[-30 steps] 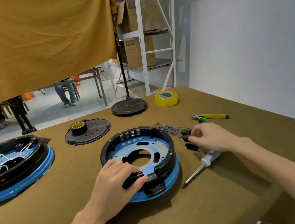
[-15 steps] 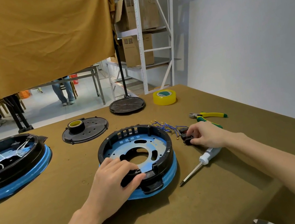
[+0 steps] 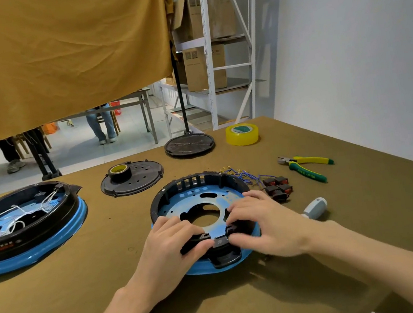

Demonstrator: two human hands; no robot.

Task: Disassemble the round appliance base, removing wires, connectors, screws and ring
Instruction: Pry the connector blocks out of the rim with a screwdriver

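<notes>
— Where's the round base?
— Mid-surface, toward the near edge.
— And the hands?
— The left hand and right hand both grip its black ring at the near rim.

Connectors just beside base

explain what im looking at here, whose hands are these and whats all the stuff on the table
This is one view from a camera worn on a person's head, looking down at their own bare hands. The left hand and right hand both grip the near edge of a round appliance base, black with a blue rim. Beside it on the brown table lie a bundle of blue wires with connectors, pliers, a screwdriver, yellow tape, two black discs and a second, still wired base.
</notes>
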